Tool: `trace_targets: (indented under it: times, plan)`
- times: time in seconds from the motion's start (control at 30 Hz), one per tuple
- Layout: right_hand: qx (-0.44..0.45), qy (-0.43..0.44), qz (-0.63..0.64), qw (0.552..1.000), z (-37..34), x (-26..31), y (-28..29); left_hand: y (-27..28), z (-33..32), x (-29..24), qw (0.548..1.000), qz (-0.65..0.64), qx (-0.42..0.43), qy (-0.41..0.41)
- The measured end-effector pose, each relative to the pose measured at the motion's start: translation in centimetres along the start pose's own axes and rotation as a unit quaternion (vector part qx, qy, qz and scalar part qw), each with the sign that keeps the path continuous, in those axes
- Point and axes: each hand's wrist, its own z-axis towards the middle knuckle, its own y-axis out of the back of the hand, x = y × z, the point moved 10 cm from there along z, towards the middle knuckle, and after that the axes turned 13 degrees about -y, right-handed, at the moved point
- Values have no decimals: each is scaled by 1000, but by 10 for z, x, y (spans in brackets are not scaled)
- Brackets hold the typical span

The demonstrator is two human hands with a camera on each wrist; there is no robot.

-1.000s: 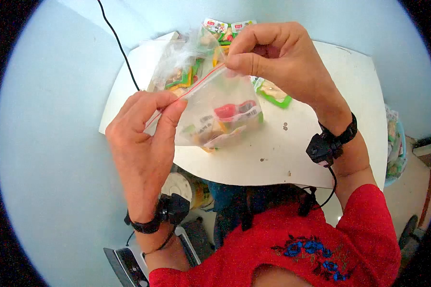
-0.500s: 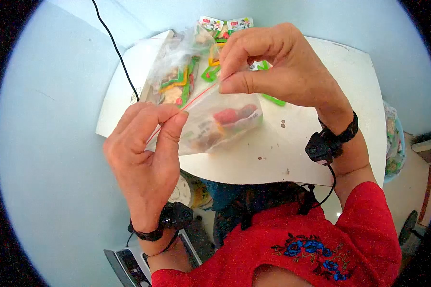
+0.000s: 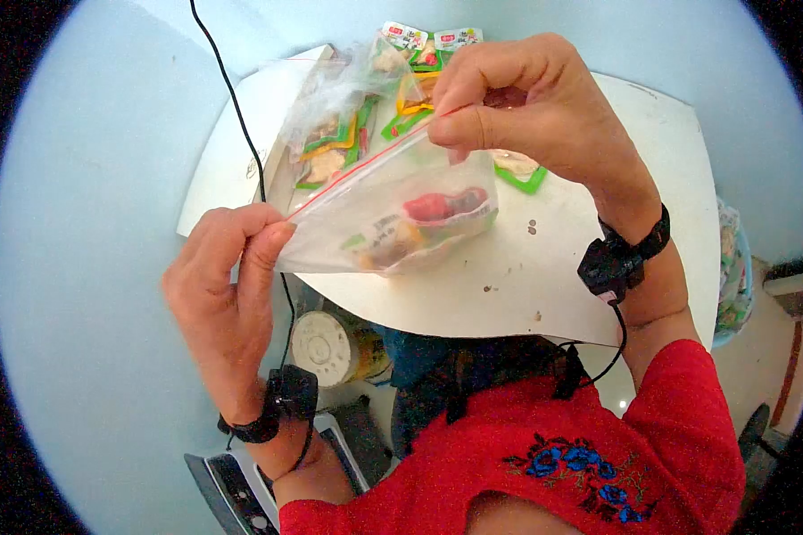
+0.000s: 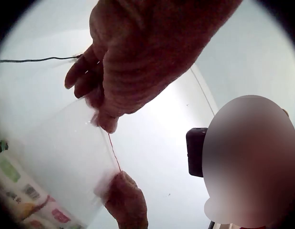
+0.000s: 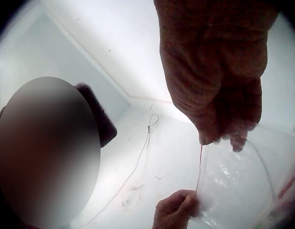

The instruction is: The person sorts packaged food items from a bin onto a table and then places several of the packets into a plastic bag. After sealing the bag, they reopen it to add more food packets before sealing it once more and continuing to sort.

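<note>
A clear zip bag [image 3: 330,250] with a red line along its top hangs between both hands in the head view. Red, yellow and green packets [image 3: 437,205] show through its lower part. My left hand [image 3: 214,276] pinches the left end of the zip strip between thumb and forefinger. At the strip's upper right end, my right hand [image 3: 544,116] pinches the bag the same way. The red line runs straight from one hand to the other. In the left wrist view, the bag's packets [image 4: 30,191] appear at lower left.
Behind the bag, loose packets [image 3: 326,165] and a crumpled clear plastic bag [image 3: 330,98] lie on the white table [image 3: 598,267]. More packets [image 3: 428,53] sit at the back edge. A black cable [image 3: 232,98] hangs on the left. A blue basket [image 3: 748,294] of packets stands at right.
My left hand has slid left and down along the strip to its end, so more red line shows between the hands. My right hand dipped slightly, rose again and keeps its pinch.
</note>
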Motion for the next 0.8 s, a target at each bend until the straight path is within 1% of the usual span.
trace_targets:
  times: [0.03, 0.13, 0.23, 0.33, 0.43, 0.53, 0.63, 0.73, 0.8]
  plan:
    - [-4, 14, 2, 1000, 0, 2, 1, 0, 0, -1, 1000, 3, 1, -10]
    - [29, 25, -50, 998, -5, 9, -3, 3, -6, -9, 1000, 5, 13, -18]
    - [35, 43, -132, 990, -16, 25, -5, 5, -12, -24, 999, -4, 11, -45]
    - [72, 40, -167, 982, -27, 33, -11, 5, -22, -30, 999, -1, 18, -38]
    - [72, 24, -206, 975, -31, 41, -15, 8, -30, -31, 999, -5, -5, -49]
    - [62, 33, -192, 979, -29, 40, -17, 13, -35, -26, 999, -4, -39, -35]
    - [5, 69, -167, 983, -28, 39, -14, 22, -34, -28, 995, 19, -79, -49]
    - [-18, 73, -170, 983, -25, 39, -17, 23, -33, -26, 993, 95, -61, -33]
    - [-21, 47, -137, 989, -22, 32, -17, 22, -34, -19, 991, 105, -75, -39]
